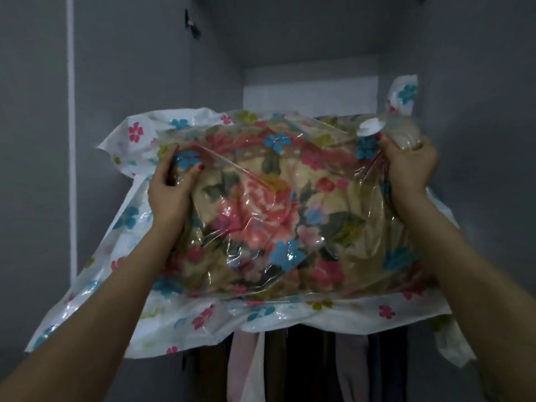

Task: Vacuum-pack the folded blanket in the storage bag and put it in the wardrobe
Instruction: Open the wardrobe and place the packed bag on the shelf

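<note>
Held up at the mouth of the grey wardrobe's upper compartment (304, 47), the clear, crinkled plastic storage bag with printed pink and blue flowers (185, 317) lies with its long axis running from 9 to 3 o'clock, its far edge pointing toward 12 o'clock, into the opening; the coming move looks like a straight push that way. Inside it, the folded floral blanket in rose, cream and green (269, 204) looks pressed flat, the film drawn tight and wrinkled over it, while slack white-backed margins hang loose around it. The left hand (169, 184) grips the pack's left edge at 9 o'clock, thumb on top and fingers curled around the side. The right hand (410, 166) pinches gathered film at the far right corner, about 2 o'clock, just beside the round white plastic valve cap (371, 126). Both hands seem about equally far forward, so neither leads. Below, at 6 o'clock, dark and pale hanging clothes (290, 367) show under the drooping bag edge, which could snag
</note>
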